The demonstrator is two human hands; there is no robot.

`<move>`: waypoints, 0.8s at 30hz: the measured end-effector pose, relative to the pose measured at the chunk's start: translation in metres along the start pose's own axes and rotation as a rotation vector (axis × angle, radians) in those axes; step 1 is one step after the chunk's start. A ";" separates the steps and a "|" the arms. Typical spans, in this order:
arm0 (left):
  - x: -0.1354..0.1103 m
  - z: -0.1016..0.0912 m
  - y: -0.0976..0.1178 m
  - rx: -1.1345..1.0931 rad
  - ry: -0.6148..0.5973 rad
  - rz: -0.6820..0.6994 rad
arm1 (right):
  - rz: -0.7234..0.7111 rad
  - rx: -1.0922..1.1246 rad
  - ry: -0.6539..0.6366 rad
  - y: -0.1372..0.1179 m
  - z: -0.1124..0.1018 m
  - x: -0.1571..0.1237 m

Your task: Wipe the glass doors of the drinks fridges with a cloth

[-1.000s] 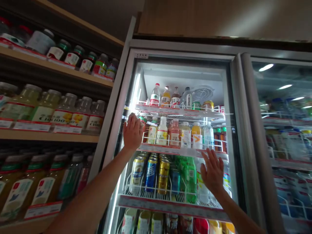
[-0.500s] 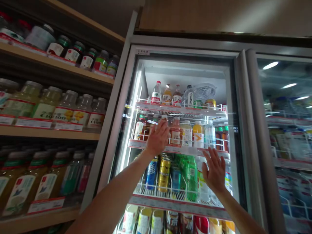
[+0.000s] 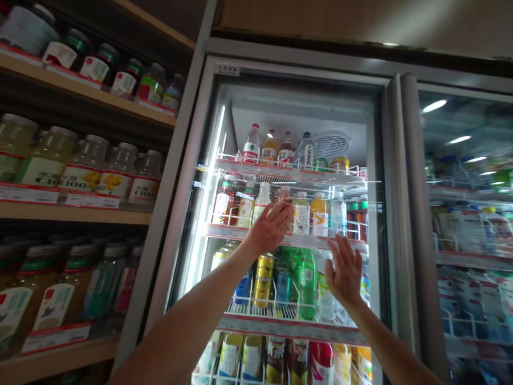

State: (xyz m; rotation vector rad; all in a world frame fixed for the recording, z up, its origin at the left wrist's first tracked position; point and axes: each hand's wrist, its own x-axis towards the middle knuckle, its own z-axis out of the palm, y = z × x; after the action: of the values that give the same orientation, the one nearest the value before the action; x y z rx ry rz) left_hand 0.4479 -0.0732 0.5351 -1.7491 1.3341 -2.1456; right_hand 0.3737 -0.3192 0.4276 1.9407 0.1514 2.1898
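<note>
Both my hands are raised before the glass door of a lit drinks cooler, holding nothing. My left hand is flat with its fingers stretched up and to the right, partly covering the second shelf's bottles. Beside its fingertips shows a bottle with a "V" label and orange drink. My right hand is lower, fingers spread, in front of clear bottles and near a green bottle. A gold can stands below my left hand. Whether either hand touches the glass, I cannot tell.
Wooden shelves of juice bottles line the left side. A grey vertical door handle runs right of my hands, beside a second glass-fronted cooler. More bottles and cans fill the cooler's lower rack.
My left hand has shifted right across the second-shelf bottles, uncovering a white-capped bottle. My right hand has stayed raised and spread. The whole view has swung slightly, moving the cooler left and up.
</note>
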 end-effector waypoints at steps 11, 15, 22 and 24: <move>0.002 -0.002 0.005 -0.026 -0.010 -0.209 | 0.015 0.012 -0.014 -0.001 -0.002 0.001; -0.010 -0.008 -0.017 0.014 0.006 -0.210 | 0.019 0.022 -0.004 -0.002 -0.002 0.001; -0.019 -0.010 -0.032 0.062 0.167 -0.422 | 0.018 0.012 -0.012 -0.001 -0.002 0.002; -0.021 -0.008 -0.021 0.019 0.075 -0.244 | 0.008 0.009 -0.007 0.000 -0.002 0.001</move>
State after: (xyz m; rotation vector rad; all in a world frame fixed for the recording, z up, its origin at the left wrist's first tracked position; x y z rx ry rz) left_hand 0.4584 -0.0439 0.5326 -1.9315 1.1635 -2.3611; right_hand 0.3717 -0.3189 0.4282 1.9563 0.1535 2.1908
